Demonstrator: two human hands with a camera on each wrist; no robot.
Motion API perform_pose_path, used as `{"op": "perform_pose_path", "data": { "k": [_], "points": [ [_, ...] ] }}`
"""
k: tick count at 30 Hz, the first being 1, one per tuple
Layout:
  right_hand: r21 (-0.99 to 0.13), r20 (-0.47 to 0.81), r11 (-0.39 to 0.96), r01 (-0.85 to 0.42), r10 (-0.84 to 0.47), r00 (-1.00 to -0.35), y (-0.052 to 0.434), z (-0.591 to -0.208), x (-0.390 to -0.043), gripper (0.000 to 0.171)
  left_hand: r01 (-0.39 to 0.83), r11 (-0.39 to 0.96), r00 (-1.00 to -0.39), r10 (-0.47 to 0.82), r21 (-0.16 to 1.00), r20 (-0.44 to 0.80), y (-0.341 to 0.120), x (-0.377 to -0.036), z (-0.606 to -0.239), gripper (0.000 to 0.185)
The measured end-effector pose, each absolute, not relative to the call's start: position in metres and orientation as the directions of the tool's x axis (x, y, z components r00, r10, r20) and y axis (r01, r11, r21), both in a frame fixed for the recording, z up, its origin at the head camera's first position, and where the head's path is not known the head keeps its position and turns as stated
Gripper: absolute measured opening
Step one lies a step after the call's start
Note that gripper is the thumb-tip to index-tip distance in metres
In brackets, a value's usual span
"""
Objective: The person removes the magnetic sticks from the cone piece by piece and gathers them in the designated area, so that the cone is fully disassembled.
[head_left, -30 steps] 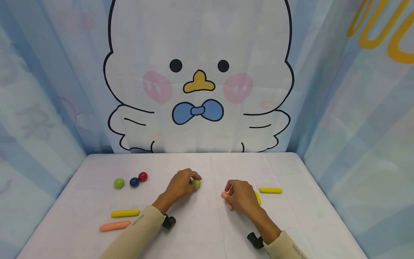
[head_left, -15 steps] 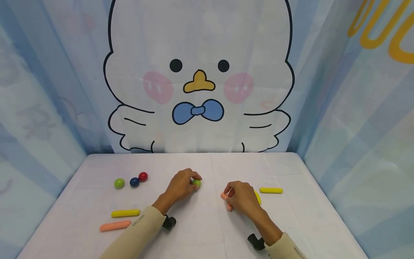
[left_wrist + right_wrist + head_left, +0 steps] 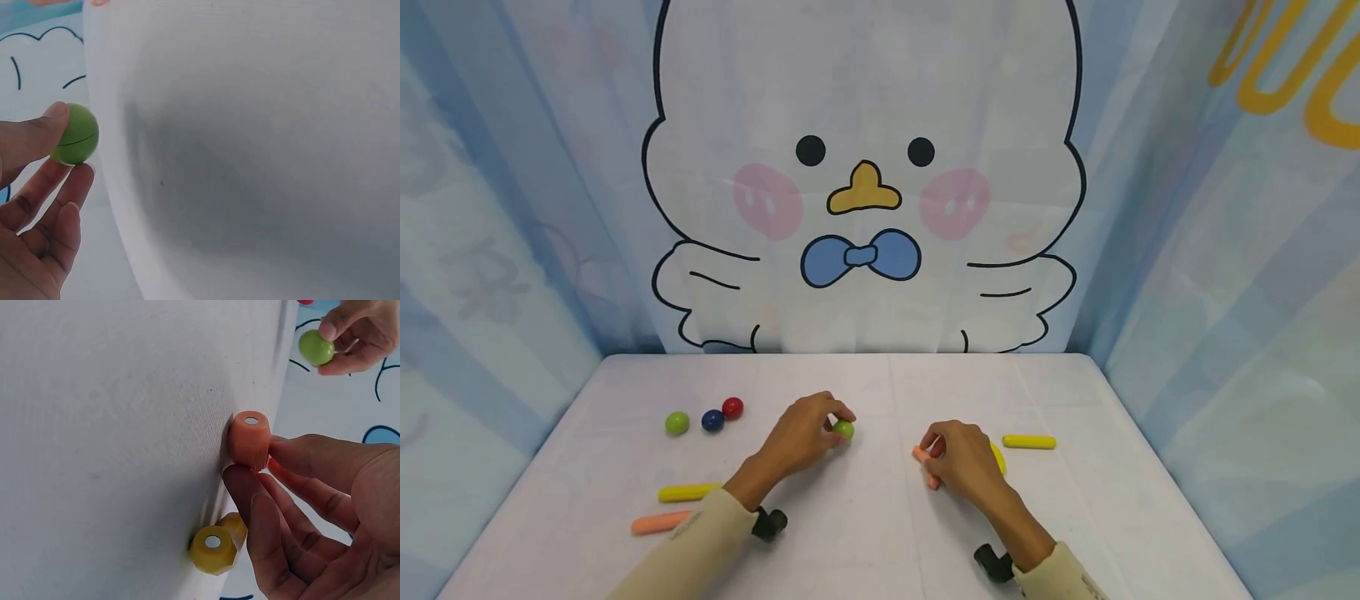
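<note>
My left hand (image 3: 805, 429) pinches a green ball (image 3: 78, 134) between thumb and fingertips, close over the table. A thin dark seam runs round this ball. To its right, my right hand (image 3: 962, 458) pinches an orange stick (image 3: 250, 440), whose near end carries a pale round disc. In the head view the fingers cover the stick's middle. A yellow stick (image 3: 998, 458) lies partly hidden behind the right hand, and another yellow stick (image 3: 1028, 442) lies just beyond it.
On the white table (image 3: 880, 533), a green ball (image 3: 677, 423), a blue ball (image 3: 712, 421) and a red ball (image 3: 732, 407) sit at the back left. Nearer, the left sleeve partly covers a yellow stick (image 3: 688, 492) and an orange stick (image 3: 658, 522). A printed curtain (image 3: 865, 308) stands behind.
My left hand has moved left and slightly nearer with the green ball pinched in it, away from the right hand. The right hand stays almost in place on the orange stick.
</note>
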State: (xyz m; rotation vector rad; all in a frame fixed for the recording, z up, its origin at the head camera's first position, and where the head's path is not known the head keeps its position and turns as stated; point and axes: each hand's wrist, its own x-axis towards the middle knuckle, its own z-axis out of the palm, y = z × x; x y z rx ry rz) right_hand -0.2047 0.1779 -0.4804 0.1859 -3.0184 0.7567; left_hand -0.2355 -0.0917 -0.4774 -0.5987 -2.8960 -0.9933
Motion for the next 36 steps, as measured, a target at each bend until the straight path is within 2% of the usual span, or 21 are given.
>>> {"op": "perform_pose_path", "data": {
  "k": [17,23,36],
  "points": [
    [-0.463,0.040,0.879,-0.116,-0.110,-0.993,0.178,-0.480,-0.205,0.017,0.286,0.800,-0.957,0.261,0.527,0.124,-0.168,-0.206,-0.455,0.034],
    [-0.466,0.029,0.879,-0.098,-0.096,-0.995,0.177,-0.480,-0.205,0.018,0.303,0.816,-0.953,0.268,0.493,0.143,-0.195,-0.206,-0.459,0.032],
    [-0.448,0.010,0.891,-0.076,-0.081,-0.997,0.178,-0.481,-0.204,0.019,0.183,0.861,-0.982,0.185,0.474,0.043,-0.214,-0.212,-0.476,0.030]
  ]
}}
